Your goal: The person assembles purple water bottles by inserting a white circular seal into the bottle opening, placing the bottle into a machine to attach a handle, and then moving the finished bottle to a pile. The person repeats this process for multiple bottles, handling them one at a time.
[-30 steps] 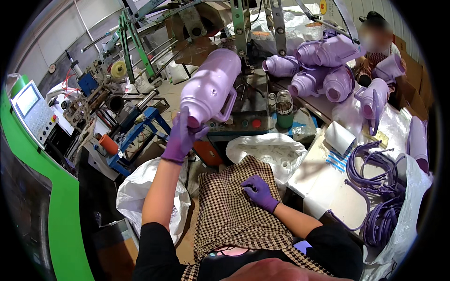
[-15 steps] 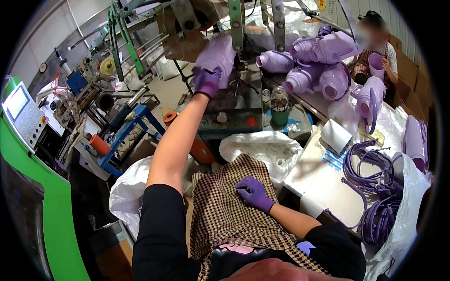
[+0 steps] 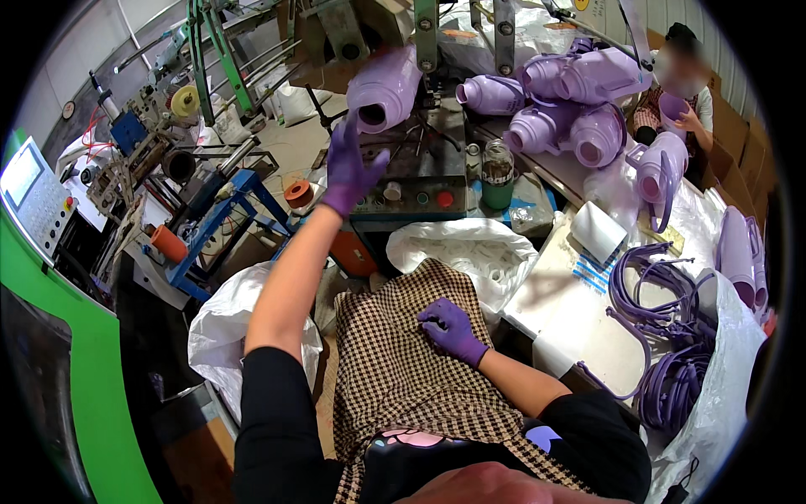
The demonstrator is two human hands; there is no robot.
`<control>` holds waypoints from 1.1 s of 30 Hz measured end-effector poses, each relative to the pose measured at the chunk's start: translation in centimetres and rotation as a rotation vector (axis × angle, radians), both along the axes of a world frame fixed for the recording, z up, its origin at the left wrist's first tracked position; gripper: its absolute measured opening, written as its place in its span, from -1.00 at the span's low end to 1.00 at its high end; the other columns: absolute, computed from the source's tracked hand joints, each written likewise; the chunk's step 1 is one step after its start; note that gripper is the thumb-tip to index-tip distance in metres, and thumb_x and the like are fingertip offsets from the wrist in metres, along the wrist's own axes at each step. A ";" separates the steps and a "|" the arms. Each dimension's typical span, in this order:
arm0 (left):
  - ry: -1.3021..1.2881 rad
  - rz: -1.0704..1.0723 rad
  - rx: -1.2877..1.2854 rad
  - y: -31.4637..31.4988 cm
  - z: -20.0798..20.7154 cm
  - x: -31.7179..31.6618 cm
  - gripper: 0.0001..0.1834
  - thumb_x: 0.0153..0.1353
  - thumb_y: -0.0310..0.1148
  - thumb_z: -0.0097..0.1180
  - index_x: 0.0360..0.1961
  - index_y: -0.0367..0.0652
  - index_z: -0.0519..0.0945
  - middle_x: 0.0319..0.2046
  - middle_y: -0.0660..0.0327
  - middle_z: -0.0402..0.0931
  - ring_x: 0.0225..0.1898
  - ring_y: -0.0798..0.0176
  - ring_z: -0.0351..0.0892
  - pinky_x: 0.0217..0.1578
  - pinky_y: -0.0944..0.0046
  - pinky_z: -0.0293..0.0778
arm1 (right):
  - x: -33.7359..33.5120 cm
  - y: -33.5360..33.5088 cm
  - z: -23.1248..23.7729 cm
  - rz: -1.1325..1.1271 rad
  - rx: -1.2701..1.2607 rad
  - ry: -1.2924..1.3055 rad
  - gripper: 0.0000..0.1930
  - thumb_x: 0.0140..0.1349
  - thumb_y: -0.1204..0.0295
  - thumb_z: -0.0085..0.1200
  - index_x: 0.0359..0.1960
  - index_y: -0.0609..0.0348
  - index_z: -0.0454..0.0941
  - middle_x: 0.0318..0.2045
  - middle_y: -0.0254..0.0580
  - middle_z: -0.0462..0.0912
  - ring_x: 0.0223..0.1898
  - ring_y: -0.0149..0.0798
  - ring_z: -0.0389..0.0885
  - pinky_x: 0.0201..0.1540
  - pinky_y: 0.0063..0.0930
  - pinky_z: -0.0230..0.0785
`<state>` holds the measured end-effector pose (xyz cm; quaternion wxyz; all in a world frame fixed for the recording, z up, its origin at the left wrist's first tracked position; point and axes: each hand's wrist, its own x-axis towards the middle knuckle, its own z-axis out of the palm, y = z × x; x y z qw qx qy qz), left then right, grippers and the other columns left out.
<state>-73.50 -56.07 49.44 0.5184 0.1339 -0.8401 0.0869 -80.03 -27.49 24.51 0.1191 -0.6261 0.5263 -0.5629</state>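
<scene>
A light purple plastic bottle shell [image 3: 386, 86] sits on the machine in front of me, tilted, its dark open neck toward me. My left hand [image 3: 350, 170], in a purple glove, is just below that neck with fingers stretched and thumb apart, holding nothing. Over the checked apron [image 3: 395, 361] on my lap rests my right hand [image 3: 454, 329], also gloved in purple. Its fingers are curled in, and what they hold, if anything, is hidden.
Several purple bottle shells [image 3: 546, 126] are piled at the back right. Purple strap handles [image 3: 672, 378] lie on the right-hand table. A glass jar with green contents [image 3: 498, 181] stands by the machine's red button [image 3: 445, 199]. White sacks [image 3: 462, 244] stand below. A co-worker [image 3: 676, 101] holds a purple cup-shaped piece.
My left hand has let go of the bottle shell and drawn back toward me, its fingers opening. The shell's dark neck opening now shows. My right hand has stayed on my lap.
</scene>
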 end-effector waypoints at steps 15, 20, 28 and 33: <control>-0.638 -0.115 0.922 7.4 -22.0 7.9 -0.54 0.26 -0.08 0.22 0.01 -0.24 0.64 -0.08 -0.05 0.67 -0.06 -0.01 0.69 0.01 0.14 0.56 | 0.8 -0.2 0.0 -0.032 0.044 -0.109 -0.81 0.17 0.40 0.34 -0.16 0.02 0.71 -0.30 -0.29 0.66 -0.30 -0.27 0.60 -0.25 -0.45 0.45; -0.961 -0.161 0.957 7.1 -24.8 7.1 -0.49 0.24 -0.04 0.23 0.03 -0.25 0.64 -0.07 -0.08 0.69 -0.07 -0.03 0.70 -0.02 0.11 0.56 | 0.8 -0.2 -0.6 -0.026 0.079 -0.036 -0.85 0.16 0.40 0.36 -0.24 0.09 0.71 -0.33 -0.28 0.68 -0.30 -0.25 0.60 -0.23 -0.42 0.44; -0.984 -0.078 1.143 7.5 -24.6 5.8 -0.51 0.20 -0.05 0.22 -0.01 -0.22 0.66 -0.11 -0.09 0.68 -0.09 -0.10 0.69 -0.06 0.04 0.58 | 0.6 -0.7 -1.3 -0.046 0.036 0.016 -0.84 0.19 0.34 0.37 -0.26 0.04 0.66 -0.36 -0.27 0.65 -0.39 -0.22 0.61 -0.37 -0.40 0.45; -0.980 -0.085 0.976 7.5 -24.5 6.2 -0.47 0.21 -0.02 0.23 0.04 -0.21 0.64 -0.11 -0.08 0.68 -0.09 -0.09 0.69 -0.04 0.04 0.57 | 0.8 -1.0 -1.6 -0.071 0.019 0.065 -0.83 0.17 0.32 0.38 -0.30 0.04 0.64 -0.39 -0.27 0.63 -0.43 -0.21 0.60 -0.40 -0.39 0.44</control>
